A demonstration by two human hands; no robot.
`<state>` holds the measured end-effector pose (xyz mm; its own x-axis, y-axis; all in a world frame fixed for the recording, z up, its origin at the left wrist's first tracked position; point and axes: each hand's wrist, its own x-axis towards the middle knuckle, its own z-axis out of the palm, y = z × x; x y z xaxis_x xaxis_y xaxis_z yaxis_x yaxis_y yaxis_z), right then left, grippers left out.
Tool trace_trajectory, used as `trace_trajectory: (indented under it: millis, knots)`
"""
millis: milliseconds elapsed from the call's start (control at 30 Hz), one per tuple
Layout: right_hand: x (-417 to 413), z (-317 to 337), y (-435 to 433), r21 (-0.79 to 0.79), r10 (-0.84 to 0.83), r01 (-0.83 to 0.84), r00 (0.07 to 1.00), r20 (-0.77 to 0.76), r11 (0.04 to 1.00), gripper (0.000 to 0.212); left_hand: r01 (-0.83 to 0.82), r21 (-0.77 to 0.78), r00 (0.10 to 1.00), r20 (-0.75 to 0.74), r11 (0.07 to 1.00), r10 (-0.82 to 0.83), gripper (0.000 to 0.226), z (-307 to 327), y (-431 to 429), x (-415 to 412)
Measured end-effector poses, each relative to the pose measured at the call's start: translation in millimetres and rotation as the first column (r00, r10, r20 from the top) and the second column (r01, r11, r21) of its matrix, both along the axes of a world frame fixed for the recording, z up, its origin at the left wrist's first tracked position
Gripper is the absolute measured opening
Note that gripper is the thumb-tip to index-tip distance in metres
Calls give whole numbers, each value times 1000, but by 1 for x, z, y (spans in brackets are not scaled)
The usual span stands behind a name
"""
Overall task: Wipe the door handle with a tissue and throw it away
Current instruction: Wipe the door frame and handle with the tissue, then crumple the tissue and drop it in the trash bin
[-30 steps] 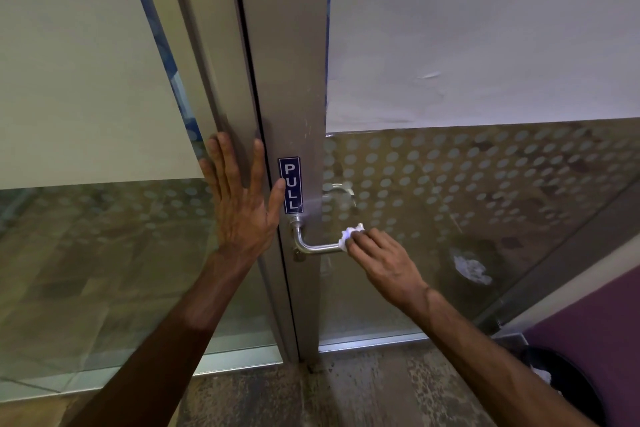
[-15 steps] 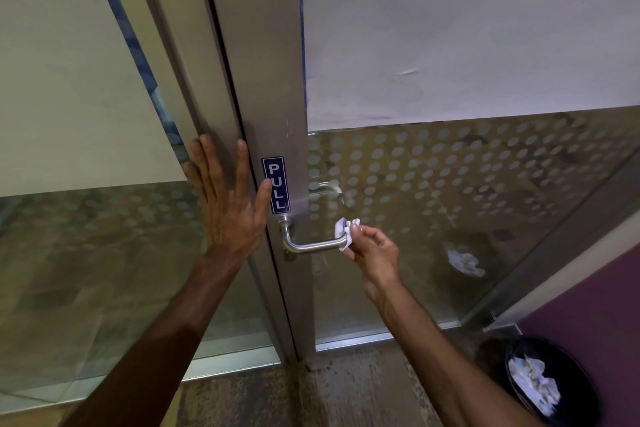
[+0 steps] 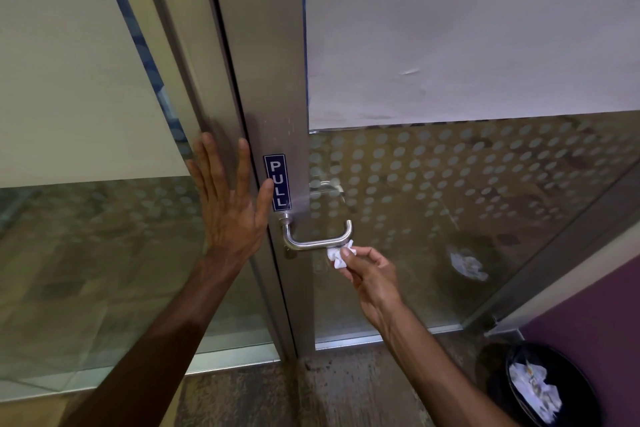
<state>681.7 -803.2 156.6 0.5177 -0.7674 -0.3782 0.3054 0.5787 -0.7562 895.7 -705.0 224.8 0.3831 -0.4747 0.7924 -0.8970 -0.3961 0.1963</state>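
A steel lever door handle (image 3: 313,242) sticks out of the metal door frame (image 3: 273,87), just below a blue PULL sticker (image 3: 277,182). My right hand (image 3: 372,276) pinches a crumpled white tissue (image 3: 338,254) just under the handle's outer bend, touching it or nearly so. My left hand (image 3: 230,208) lies flat with fingers spread on the frame and the glass panel left of the handle, its thumb by the sticker.
A black bin (image 3: 540,388) lined with a bag and holding crumpled paper stands on the floor at the bottom right, beside a purple wall (image 3: 595,315). Its reflection shows in the dotted glass door (image 3: 467,204). The floor (image 3: 346,388) below is mottled brown.
My right hand has slid the tissue off the handle's outer end to just beneath the bend. The left hand stays flat on the frame. The view has shifted, showing more of the bin.
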Motion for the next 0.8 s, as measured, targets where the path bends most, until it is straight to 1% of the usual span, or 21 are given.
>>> trace_trajectory:
  millis: [67,167,233,267,300,333,367,400,433,467,500,533,600,633,700,767,800]
  knots:
    - [-10,7,3,-39,51,-52,998,-28,998,14,69,-18,995,-74,997,-70,64,6,6,-11]
    - [-26,19,6,-136,134,-141,989,-60,981,13,183,-79,951,-239,980,-197,54,6,22,-44]
    - [-35,27,6,-171,161,-166,986,-42,971,7,222,-99,900,-363,970,-243,47,1,34,-72]
    - [-39,31,6,-183,174,-178,984,-36,967,6,252,-92,859,-436,963,-267,48,-3,39,-85]
    - [-43,33,6,-198,191,-195,981,-36,961,7,292,-81,793,-536,953,-288,51,-8,43,-96]
    - [-47,35,5,-217,213,-217,976,-43,952,9,329,-84,693,-656,941,-301,55,-13,45,-106]
    - [-51,37,4,-242,235,-241,971,-53,940,11,355,-107,545,-784,929,-298,56,-18,46,-115]
    - [-55,38,3,-274,253,-262,965,-70,925,14,364,-159,361,-884,918,-296,55,-21,46,-122]
    - [-58,38,2,-311,267,-282,960,-90,908,17,363,-202,183,-942,910,-282,50,-26,44,-127]
    - [-62,39,1,-351,280,-302,953,-111,886,19,366,-244,29,-962,898,-273,41,-30,42,-132]
    - [-66,39,0,-389,292,-321,947,-134,863,20,362,-259,-66,-965,895,-252,28,-33,40,-138]
    - [-70,39,-2,-425,297,-338,941,-162,839,20,350,-276,-130,-961,895,-245,19,-32,39,-145]
    - [-77,39,-3,-487,296,-374,927,-233,789,19,317,-297,-202,-949,901,-242,19,-31,36,-157]
    - [-81,39,-3,-513,294,-394,917,-269,763,18,310,-290,-199,-951,905,-237,18,-32,35,-161]
    - [-89,38,-4,-578,261,-429,898,-354,694,15,318,-253,-155,-965,914,-214,15,-33,33,-171]
    - [-96,37,-4,-667,171,-448,882,-439,596,13,291,-215,-124,-975,932,-186,15,-36,31,-181]
    - [-99,36,-4,-706,114,-451,875,-471,545,14,264,-207,-130,-975,942,-178,16,-38,31,-186]
